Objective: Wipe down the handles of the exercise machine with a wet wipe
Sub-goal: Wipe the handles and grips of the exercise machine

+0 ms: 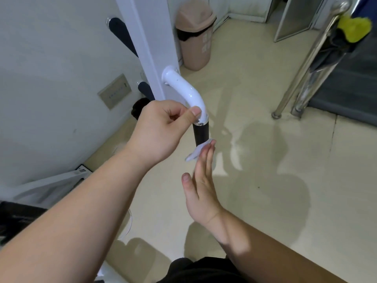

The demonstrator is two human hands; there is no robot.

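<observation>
A white curved handle [183, 88] sticks out of the exercise machine's white post [146, 37] and ends in a black grip [201, 132] pointing down. My left hand [161, 129] is curled at the bend, its thumb pressed on the tube just above the chrome ring. My right hand [202, 188] is held flat with straight fingers below the grip. A small white wet wipe [193, 155] sits at its fingertips against the grip's lower end. Two more black handles [120, 33] [145, 90] show behind the post.
A tan swing-lid bin [194, 37] stands on the beige floor beyond the post. At right is a steel railing [312, 64] with a yellow cloth [354, 27] draped on it. A white wall with a grey plate [115, 91] is on the left.
</observation>
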